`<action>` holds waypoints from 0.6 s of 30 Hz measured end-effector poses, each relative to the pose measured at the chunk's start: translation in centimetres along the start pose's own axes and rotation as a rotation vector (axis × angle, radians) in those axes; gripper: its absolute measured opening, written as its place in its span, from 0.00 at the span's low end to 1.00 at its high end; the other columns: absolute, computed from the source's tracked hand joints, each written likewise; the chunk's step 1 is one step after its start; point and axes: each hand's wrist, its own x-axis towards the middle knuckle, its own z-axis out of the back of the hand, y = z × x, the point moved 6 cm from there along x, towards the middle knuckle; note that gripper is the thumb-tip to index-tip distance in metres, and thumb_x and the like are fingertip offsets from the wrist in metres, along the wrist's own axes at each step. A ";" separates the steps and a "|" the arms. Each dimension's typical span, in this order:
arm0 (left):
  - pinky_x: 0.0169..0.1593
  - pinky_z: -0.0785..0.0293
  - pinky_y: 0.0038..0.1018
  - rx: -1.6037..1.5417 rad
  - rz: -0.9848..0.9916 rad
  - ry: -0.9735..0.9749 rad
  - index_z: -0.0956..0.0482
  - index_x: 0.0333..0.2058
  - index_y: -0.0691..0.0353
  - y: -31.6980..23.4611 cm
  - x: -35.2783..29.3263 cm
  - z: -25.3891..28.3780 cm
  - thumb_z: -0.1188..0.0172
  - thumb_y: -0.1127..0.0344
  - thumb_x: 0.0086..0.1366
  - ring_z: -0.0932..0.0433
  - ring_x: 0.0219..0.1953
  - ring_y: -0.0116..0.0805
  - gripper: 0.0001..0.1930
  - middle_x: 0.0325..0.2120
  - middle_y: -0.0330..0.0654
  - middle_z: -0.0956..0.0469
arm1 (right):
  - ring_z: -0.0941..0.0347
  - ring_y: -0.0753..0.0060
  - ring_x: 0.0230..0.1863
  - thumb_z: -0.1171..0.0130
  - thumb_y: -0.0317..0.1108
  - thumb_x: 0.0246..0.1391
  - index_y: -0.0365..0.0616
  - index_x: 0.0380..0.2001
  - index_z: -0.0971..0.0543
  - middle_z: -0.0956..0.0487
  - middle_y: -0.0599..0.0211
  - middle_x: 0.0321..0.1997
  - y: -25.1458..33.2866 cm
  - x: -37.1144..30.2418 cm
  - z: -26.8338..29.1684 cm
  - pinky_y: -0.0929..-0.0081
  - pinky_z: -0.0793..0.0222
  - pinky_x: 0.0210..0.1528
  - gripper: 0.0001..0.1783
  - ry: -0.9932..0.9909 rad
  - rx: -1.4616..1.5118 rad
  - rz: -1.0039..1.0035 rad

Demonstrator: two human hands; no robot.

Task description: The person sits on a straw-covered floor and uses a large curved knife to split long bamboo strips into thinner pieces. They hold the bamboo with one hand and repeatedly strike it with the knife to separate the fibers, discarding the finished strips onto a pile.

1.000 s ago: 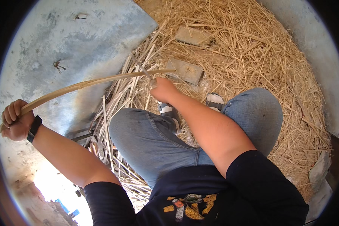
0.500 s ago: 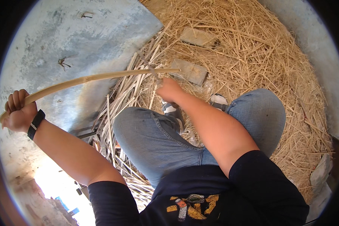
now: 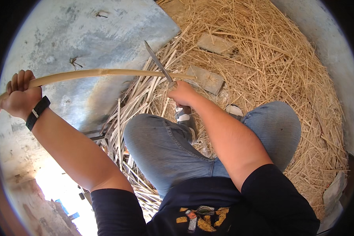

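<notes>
A long pale bamboo strip [image 3: 102,72] runs from the far left to the middle, with a joint partway along it. My left hand [image 3: 21,94], with a black band on its wrist, is closed round the strip's left end. In front of my knees, my right hand [image 3: 181,93] is closed round the handle of a knife [image 3: 158,61], whose blade points up and to the left. The blade crosses the strip near its right end, and the two seem to touch. Most of the handle is hidden in my fist.
Thin shavings [image 3: 263,55] cover the ground ahead and to the right. Two flat bricks [image 3: 207,79] lie among them beyond my feet. Several split strips [image 3: 135,100] are heaped left of my knee, beside a weathered wall [image 3: 86,43]. Another wall [image 3: 318,35] stands at the right.
My left hand has risen slightly with the bamboo strip, which bends less now. The knife blade, blurred before, shows sharply across the strip. The whole view has shifted a little.
</notes>
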 end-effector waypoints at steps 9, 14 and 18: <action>0.22 0.54 0.23 0.003 0.067 0.016 0.44 0.17 0.53 -0.2 1.7 3.8 0.64 0.27 0.65 0.53 0.16 0.27 0.34 0.13 0.34 0.48 | 0.20 0.60 0.32 0.40 0.32 0.49 0.31 0.51 0.27 0.20 0.49 0.39 6.4 -1.4 -2.0 0.66 0.23 0.33 0.26 0.094 -0.267 0.345; 0.22 0.54 0.23 -0.002 0.059 0.013 0.43 0.17 0.53 -0.2 1.3 3.9 0.65 0.23 0.63 0.52 0.16 0.27 0.37 0.13 0.34 0.48 | 0.20 0.61 0.32 0.39 0.33 0.49 0.34 0.47 0.26 0.20 0.49 0.39 4.3 -1.5 -2.3 0.65 0.24 0.33 0.22 0.179 -0.101 0.135; 0.22 0.54 0.24 0.018 0.034 -0.033 0.43 0.17 0.53 -0.1 1.0 3.7 0.65 0.24 0.63 0.53 0.16 0.27 0.36 0.13 0.34 0.48 | 0.20 0.61 0.31 0.39 0.33 0.48 0.34 0.47 0.25 0.20 0.50 0.35 -2.1 0.0 -0.6 0.64 0.25 0.32 0.22 -0.008 -0.003 -0.028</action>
